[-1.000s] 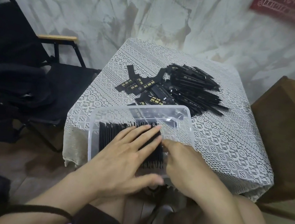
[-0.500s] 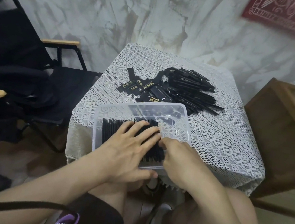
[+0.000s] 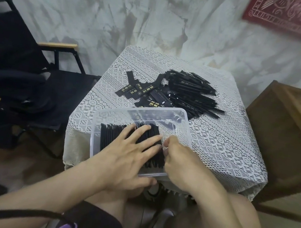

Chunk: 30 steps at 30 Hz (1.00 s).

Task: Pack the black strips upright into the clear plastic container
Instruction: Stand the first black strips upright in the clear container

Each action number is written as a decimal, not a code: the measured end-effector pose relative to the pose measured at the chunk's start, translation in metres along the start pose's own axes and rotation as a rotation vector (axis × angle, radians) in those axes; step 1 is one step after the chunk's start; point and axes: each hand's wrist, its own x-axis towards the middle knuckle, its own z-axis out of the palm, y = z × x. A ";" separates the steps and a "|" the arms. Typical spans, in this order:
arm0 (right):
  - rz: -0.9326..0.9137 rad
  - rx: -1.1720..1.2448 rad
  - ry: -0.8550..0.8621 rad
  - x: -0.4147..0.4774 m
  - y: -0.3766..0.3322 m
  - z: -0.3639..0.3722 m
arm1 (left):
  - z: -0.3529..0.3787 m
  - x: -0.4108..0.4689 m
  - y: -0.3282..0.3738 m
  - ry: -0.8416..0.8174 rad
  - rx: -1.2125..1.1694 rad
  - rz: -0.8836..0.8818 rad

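Left hand [image 3: 128, 154] lies flat, fingers spread, on upright black strips [image 3: 111, 133] in clear plastic container [image 3: 186, 121], same as 0.5 s ago. Right hand [image 3: 179, 162] just beside it at row's end, fingers curled, tips hidden; can't tell if it holds anything. Loose strip pile [image 3: 189, 94] beyond both hands on worktop [image 3: 226, 145]; gold markings unreadable.
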 end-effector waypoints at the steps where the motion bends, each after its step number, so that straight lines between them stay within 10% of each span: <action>1: 0.014 -0.009 -0.009 0.001 0.000 0.000 | 0.000 0.000 0.000 0.002 -0.005 0.009; 9: 0.018 0.014 -0.018 0.009 0.006 0.005 | -0.003 0.002 0.002 -0.035 -0.003 0.023; 25: -0.270 0.952 0.302 0.020 0.053 -0.040 | 0.008 -0.014 0.000 0.063 -0.100 -0.128; 30: -0.062 0.443 0.451 0.104 0.086 -0.046 | 0.008 -0.015 0.002 0.052 -0.106 -0.143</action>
